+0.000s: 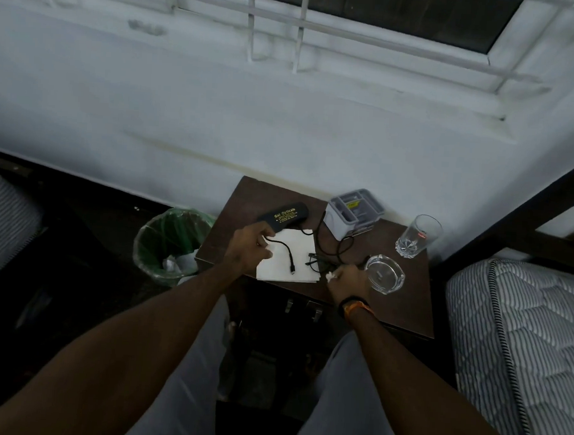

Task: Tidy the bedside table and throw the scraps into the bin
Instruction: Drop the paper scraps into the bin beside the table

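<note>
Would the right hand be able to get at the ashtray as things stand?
Probably yes: the right hand, closed on a white scrap, sits just beside the ashtray with nothing between, though its fingers are occupied.

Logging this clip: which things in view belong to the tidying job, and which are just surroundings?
Job:
bedside table
bin
white napkin
small white scrap in right hand
left hand
black cable
glasses
spectacle case
ashtray
drinking glass
grey box

Surroundings:
mattress
window grille

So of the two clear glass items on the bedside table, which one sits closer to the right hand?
The low glass ashtray, just beside the right hand. The tall drinking glass stands upright farther back, near the table's far right corner.
</note>
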A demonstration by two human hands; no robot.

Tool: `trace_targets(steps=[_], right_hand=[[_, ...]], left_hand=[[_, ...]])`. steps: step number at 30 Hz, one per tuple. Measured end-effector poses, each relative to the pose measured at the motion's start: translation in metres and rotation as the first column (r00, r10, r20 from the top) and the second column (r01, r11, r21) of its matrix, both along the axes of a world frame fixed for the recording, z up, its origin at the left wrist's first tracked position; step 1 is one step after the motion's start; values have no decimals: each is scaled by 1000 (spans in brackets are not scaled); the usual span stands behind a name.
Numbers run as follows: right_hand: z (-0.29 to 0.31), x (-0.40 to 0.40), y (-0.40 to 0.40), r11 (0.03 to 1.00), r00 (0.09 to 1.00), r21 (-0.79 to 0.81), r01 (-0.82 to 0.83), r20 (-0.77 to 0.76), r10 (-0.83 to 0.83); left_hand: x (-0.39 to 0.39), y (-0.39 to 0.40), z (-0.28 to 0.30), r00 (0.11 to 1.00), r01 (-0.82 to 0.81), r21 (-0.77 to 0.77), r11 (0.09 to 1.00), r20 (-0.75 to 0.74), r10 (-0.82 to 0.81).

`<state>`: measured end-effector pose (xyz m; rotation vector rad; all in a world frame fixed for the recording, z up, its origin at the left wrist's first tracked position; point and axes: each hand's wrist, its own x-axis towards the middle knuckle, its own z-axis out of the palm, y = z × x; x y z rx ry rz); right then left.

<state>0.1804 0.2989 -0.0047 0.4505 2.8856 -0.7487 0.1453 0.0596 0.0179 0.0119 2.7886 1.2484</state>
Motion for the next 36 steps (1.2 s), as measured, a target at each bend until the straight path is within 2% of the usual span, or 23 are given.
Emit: trace_targets(steps=[6,12,16,20,30,36], right_hand=[[23,-19,-33,990,993,-117,-77,-103,65],[38,-37,-102,969,974,-159,-188,-153,164],[36,-50,-162,945,954,-175,-276,-168,248],[25,-68,-217,920,935,-180,-347,-144,324],[-45,-114,-342,847,849,-92,-524,23,528],[-74,-132,-368,824,824,40,-565,63,563]], left_hand=[[3,-30,21,998,-3,-33,999,-58,1],[11,-93,32,989,-147,-10,989,-38,146],[16,-147,24,967,-253,-66,965,-32,251],[13,-195,-3,939,-332,-45,942,78,335],[2,-280,-107,878,-424,-117,898,191,439],[-13,-290,-142,872,-449,-95,888,172,459]])
